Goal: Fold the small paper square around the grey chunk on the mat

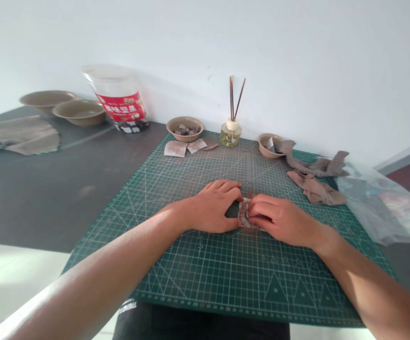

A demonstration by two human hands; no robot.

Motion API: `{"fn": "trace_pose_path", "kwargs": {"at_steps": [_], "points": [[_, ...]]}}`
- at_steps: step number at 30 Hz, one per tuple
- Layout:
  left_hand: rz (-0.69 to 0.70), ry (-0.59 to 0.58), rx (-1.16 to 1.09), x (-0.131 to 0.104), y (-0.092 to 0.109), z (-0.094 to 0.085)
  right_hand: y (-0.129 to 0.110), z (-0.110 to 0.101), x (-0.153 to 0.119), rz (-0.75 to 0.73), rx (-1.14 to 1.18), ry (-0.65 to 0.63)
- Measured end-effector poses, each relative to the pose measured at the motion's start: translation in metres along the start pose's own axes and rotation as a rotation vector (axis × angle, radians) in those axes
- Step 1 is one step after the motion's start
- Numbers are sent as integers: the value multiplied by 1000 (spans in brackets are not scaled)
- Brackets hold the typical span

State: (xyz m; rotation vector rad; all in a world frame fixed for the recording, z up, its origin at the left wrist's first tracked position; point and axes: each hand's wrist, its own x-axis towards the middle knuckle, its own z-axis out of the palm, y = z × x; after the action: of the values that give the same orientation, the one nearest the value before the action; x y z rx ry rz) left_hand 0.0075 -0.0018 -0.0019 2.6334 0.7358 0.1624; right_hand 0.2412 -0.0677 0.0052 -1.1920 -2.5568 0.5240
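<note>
On the green cutting mat (222,278) lies a small whitish piece with brown smears (243,213), between my two hands. My left hand (219,206) rests on the mat, thumb and fingers spread apart, their tips at the piece's left edge. My right hand (274,217) is over the right part of the piece, its thumb and fingers pinched together on something small that I cannot make out. Brownish smudges mark the mat around the piece.
Behind are a bowl of fragments (184,128), flat pieces (175,148), a reed diffuser (231,133) and another bowl (270,145). Grey-brown cloths (320,189) and clear plastic (385,203) lie right. A plastic tub (118,101), two bowls (81,113) and a cloth (21,135) stand left.
</note>
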Motion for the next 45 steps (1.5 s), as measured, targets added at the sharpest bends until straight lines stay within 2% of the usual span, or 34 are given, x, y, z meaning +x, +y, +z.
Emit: {"fn": "trace_pose_path", "kwargs": {"at_steps": [40,45], "points": [[5,21,16,-1,0,1,-4,1,1,26,-39,-3],[17,35,18,0,-1,2,1,-6,-2,69,-115,24]]}}
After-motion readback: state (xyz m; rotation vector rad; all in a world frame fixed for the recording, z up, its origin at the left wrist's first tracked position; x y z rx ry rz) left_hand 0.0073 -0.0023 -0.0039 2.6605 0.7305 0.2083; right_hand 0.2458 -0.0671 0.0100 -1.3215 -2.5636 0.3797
